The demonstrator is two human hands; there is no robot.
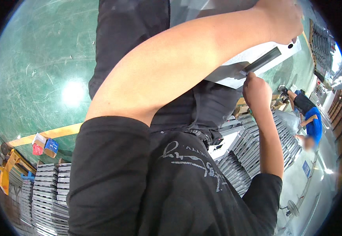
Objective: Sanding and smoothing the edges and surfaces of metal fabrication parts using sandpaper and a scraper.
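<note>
My left forearm crosses over my lap, and my left hand (281, 21) is at the far right, above the end of a pale metal panel (232, 82). Its fingers are curled, and what they hold, if anything, is hidden. Closed in a pinch, my right hand (257, 91) touches the near end of a long dark grey strip (264, 61) lying along the panel. Whatever is between those fingertips is too small to make out. A round dark hole shows near the panel's far corner. My left forearm covers part of the panel.
Stacked grey slatted pieces (253, 145) stand by my right side, with more stacks (47, 196) at lower left. A small blue box (51, 146) lies near a yellow floor line (47, 133). Another person in a blue top (314, 122) is off to the right.
</note>
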